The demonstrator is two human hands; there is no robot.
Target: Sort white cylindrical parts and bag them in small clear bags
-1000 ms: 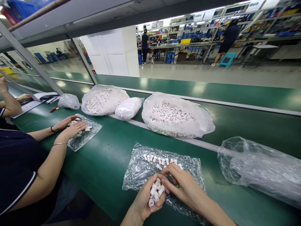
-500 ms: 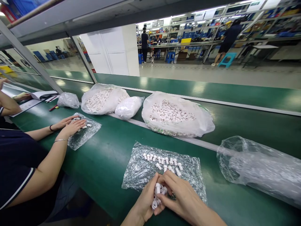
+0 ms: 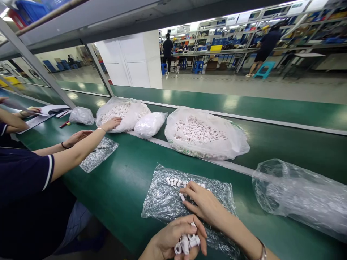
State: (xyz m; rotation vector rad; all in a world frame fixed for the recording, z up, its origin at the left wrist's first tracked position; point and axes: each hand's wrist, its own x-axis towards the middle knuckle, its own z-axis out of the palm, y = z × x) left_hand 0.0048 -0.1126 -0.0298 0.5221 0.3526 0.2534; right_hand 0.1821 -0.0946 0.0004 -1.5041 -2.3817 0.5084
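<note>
"What's moved since the earlier frame?"

"The right hand (image 3: 207,204) has left the cupped pair and now reaches over the crinkled clear plastic bag (image 3: 154,204). A co-worker's hand (image 3: 110,124) has gone from its own bag to the open translucent sack (image 3: 138,122) of small white parts."

"And the left hand (image 3: 169,234)?"

"Nearer the wearer, curled round a cluster of white flanged plastic fittings (image 3: 185,243). Several show their round open ends between thumb and fingers."

"What's nearest the right fingertips?"

"One lone fitting (image 3: 181,196), on the bag, at the left edge of that hand, between the forefinger side and the thumb. The right hand is clearly the nearer; the left is lower down, well apart from it."

"How does it lie?"

"On its side, long axis slanting from the far left down toward the thumb tip."

"Pinched, then?"

"I can't tell. Thumb and fingers are parted around it, but firm contact on both sides isn't clear."

"Anything beyond?"

"A row of fittings (image 3: 175,182) along the bag's far part, its right stretch mostly hidden behind the fingers."
</note>
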